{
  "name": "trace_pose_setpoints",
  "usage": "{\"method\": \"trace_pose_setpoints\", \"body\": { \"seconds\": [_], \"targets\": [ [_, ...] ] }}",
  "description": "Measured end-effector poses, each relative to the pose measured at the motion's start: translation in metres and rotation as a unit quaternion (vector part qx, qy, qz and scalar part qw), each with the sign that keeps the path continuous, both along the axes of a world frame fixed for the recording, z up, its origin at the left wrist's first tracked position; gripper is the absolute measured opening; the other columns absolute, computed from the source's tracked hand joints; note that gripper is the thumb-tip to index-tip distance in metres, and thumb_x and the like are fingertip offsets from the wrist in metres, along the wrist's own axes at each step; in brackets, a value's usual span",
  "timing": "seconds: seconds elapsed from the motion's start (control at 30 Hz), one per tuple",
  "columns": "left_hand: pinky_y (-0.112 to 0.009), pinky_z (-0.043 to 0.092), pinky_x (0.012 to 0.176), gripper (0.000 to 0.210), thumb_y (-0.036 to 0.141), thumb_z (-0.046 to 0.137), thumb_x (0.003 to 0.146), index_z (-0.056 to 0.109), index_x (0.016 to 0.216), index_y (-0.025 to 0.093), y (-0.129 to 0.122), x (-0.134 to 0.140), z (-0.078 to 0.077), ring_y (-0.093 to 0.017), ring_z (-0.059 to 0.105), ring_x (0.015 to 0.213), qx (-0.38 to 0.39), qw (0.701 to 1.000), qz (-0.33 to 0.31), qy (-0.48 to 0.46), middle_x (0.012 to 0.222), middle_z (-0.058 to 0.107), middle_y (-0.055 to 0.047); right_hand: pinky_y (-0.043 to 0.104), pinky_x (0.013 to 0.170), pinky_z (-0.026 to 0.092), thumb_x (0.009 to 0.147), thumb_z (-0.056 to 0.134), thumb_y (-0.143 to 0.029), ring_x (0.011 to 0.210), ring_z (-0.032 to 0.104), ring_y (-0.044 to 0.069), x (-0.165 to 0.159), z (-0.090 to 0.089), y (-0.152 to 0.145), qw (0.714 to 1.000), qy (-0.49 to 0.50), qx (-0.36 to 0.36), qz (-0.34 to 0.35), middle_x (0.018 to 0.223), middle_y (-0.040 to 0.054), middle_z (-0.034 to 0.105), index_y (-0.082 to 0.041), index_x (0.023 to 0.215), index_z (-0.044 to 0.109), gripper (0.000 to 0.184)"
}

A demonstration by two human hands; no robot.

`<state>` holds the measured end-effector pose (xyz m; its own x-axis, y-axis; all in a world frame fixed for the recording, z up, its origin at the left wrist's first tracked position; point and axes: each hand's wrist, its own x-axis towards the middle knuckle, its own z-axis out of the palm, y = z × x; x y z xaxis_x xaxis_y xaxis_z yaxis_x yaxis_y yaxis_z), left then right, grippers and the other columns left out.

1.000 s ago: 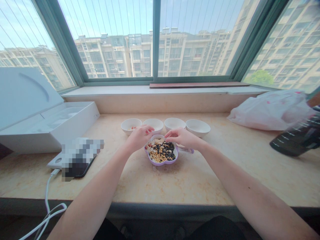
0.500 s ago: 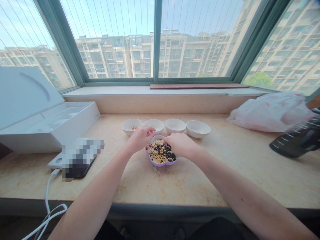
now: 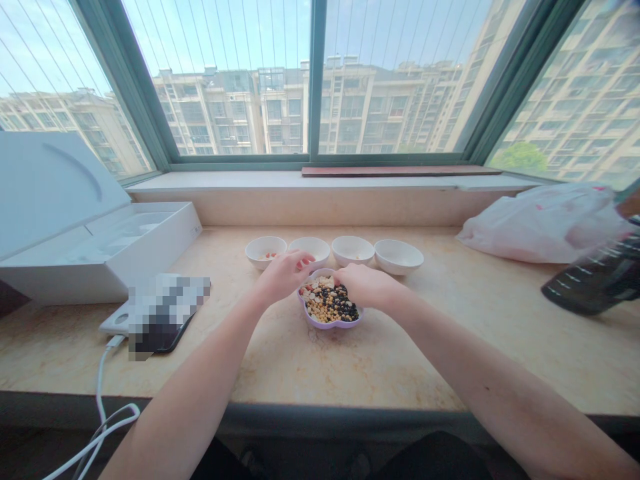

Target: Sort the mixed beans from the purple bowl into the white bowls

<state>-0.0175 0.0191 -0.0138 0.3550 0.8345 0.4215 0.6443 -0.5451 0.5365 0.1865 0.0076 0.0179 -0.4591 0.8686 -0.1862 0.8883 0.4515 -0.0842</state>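
A purple, lobed dish (image 3: 327,325) holds mixed beans (image 3: 330,301): black ones, yellow ones and larger pale and reddish pieces. At its upper left edge is my left hand (image 3: 284,273), its fingers curved and slightly apart, in front of the second white bowl (image 3: 311,247). My right hand (image 3: 369,285) reaches over the dish's upper right side, fingers bent down to the beans; its fingertips are mostly hidden. The leftmost white bowl (image 3: 260,248) has a few red and pale pieces in it. A small pale bit lies in the third bowl (image 3: 353,250).
A fourth white bowl (image 3: 399,257) ends the row at the right. On the left are an open white box (image 3: 150,247), a blurred phone (image 3: 170,327) and a white cable (image 3: 100,380). A plastic bag (image 3: 540,223) and a dark bottle (image 3: 585,287) are at the right.
The purple dish has shifted slightly to the right against the bowls. Both hands stay nearly where they were; the whole view has moved a little.
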Motion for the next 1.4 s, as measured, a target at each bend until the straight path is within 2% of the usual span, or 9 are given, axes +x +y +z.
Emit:
{"method": "trace_pose_setpoints", "body": {
  "seconds": [0.33, 0.6, 0.77, 0.97, 1.07, 1.17, 1.23, 1.3, 1.4],
  "targets": [
    [-0.031, 0.054, 0.080, 0.023, 0.013, 0.055, 0.087, 0.075, 0.096, 0.018, 0.004, 0.002, -0.011, -0.019, 0.067, 0.085, -0.022, 0.992, -0.075, 0.094, 0.095, 0.072, -0.007, 0.034, 0.067, 0.044, 0.078, 0.057, -0.010, 0.084, 0.068, 0.029, 0.015, 0.006, 0.001, 0.999, -0.014, 0.002, 0.042, 0.090, 0.0118, 0.073, -0.022, 0.102, 0.076, 0.033],
    [-0.028, 0.054, 0.073, 0.034, 0.001, 0.046, 0.080, 0.075, 0.090, 0.017, 0.007, 0.003, -0.017, -0.017, 0.066, 0.077, -0.043, 0.993, -0.079, 0.070, 0.090, 0.072, -0.006, 0.035, 0.069, 0.044, 0.068, 0.066, -0.004, 0.076, 0.067, 0.028, 0.016, -0.005, 0.009, 0.999, 0.038, -0.031, 0.007, 0.075, 0.0112, 0.070, -0.019, 0.082, 0.073, 0.021],
    [-0.023, 0.051, 0.066, 0.036, -0.001, 0.047, 0.076, 0.075, 0.090, 0.017, 0.005, 0.004, -0.013, -0.015, 0.064, 0.073, -0.061, 0.992, -0.075, 0.081, 0.078, 0.070, -0.003, 0.037, 0.071, 0.045, 0.072, 0.067, -0.004, 0.072, 0.066, 0.027, 0.010, -0.002, 0.009, 0.998, 0.046, -0.032, -0.009, 0.071, 0.0115, 0.069, -0.020, 0.072, 0.070, 0.016],
    [-0.023, 0.050, 0.064, 0.033, 0.000, 0.049, 0.075, 0.074, 0.089, 0.017, 0.004, 0.002, -0.010, -0.015, 0.064, 0.071, -0.071, 0.991, -0.074, 0.082, 0.078, 0.070, -0.003, 0.034, 0.068, 0.042, 0.082, 0.057, -0.009, 0.080, 0.067, 0.028, 0.006, 0.001, -0.004, 0.999, -0.022, 0.038, 0.022, 0.085, 0.0146, 0.072, -0.018, 0.087, 0.073, 0.020],
    [-0.024, 0.050, 0.064, 0.033, 0.001, 0.049, 0.073, 0.074, 0.088, 0.017, 0.004, -0.001, -0.009, -0.015, 0.064, 0.071, -0.073, 0.991, -0.068, 0.088, 0.078, 0.069, -0.002, 0.034, 0.068, 0.042, 0.087, 0.051, -0.012, 0.084, 0.067, 0.029, 0.009, -0.003, -0.003, 0.997, -0.020, 0.063, 0.031, 0.091, 0.0154, 0.073, -0.018, 0.097, 0.075, 0.027],
    [-0.024, 0.050, 0.063, 0.033, 0.002, 0.050, 0.072, 0.074, 0.089, 0.018, 0.005, -0.005, -0.008, -0.016, 0.064, 0.071, -0.070, 0.991, -0.059, 0.101, 0.077, 0.069, -0.002, 0.032, 0.070, 0.041, 0.085, 0.050, -0.010, 0.090, 0.067, 0.026, 0.013, -0.005, 0.005, 0.997, 0.017, 0.065, 0.027, 0.097, 0.0104, 0.074, -0.022, 0.103, 0.074, 0.033],
    [-0.024, 0.049, 0.062, 0.033, 0.002, 0.051, 0.072, 0.074, 0.088, 0.018, 0.006, -0.006, -0.008, -0.015, 0.063, 0.070, -0.070, 0.991, -0.059, 0.101, 0.076, 0.069, -0.002, 0.030, 0.071, 0.041, 0.080, 0.054, -0.008, 0.091, 0.066, 0.023, 0.017, -0.004, 0.012, 0.996, 0.073, 0.049, 0.016, 0.097, 0.0068, 0.074, -0.023, 0.100, 0.074, 0.032],
    [-0.023, 0.049, 0.061, 0.033, 0.001, 0.051, 0.072, 0.074, 0.088, 0.018, 0.006, -0.006, -0.008, -0.015, 0.063, 0.069, -0.075, 0.991, -0.062, 0.094, 0.076, 0.068, -0.002, 0.028, 0.067, 0.041, 0.079, 0.059, -0.012, 0.083, 0.065, 0.020, 0.020, -0.002, 0.020, 0.988, 0.152, -0.010, 0.004, 0.091, 0.0052, 0.073, -0.021, 0.096, 0.072, 0.023],
    [-0.023, 0.048, 0.060, 0.033, 0.001, 0.051, 0.073, 0.074, 0.088, 0.018, 0.006, -0.006, -0.009, -0.014, 0.063, 0.068, -0.078, 0.991, -0.063, 0.088, 0.076, 0.069, -0.002, 0.026, 0.058, 0.038, 0.079, 0.066, -0.024, 0.067, 0.059, 0.015, 0.024, -0.003, 0.028, 0.945, 0.297, -0.140, -0.009, 0.081, 0.0032, 0.070, -0.019, 0.097, 0.070, 0.019]
  ]
}}
